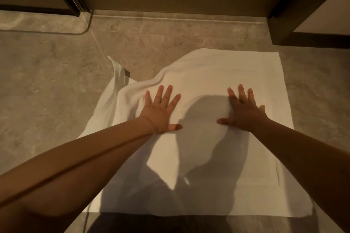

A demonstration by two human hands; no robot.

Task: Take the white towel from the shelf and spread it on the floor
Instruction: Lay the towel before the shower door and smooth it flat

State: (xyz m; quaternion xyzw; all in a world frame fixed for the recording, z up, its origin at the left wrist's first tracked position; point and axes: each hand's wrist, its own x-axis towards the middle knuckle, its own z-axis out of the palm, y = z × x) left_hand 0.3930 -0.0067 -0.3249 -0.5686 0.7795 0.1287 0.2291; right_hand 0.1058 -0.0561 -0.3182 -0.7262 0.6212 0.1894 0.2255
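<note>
Floor lying open and bare at left. Towel lying on the floor, its left edge bunching and folding up, right and near edges lying flat. Left hand pressing palm-down on it, fingers splayed, gripping nothing. Right hand doing likewise, well apart. No writing showing.

Both forearms run off the frame edge toward six o'clock. The white towel hides the floor beneath; its left side sits bunched.
</note>
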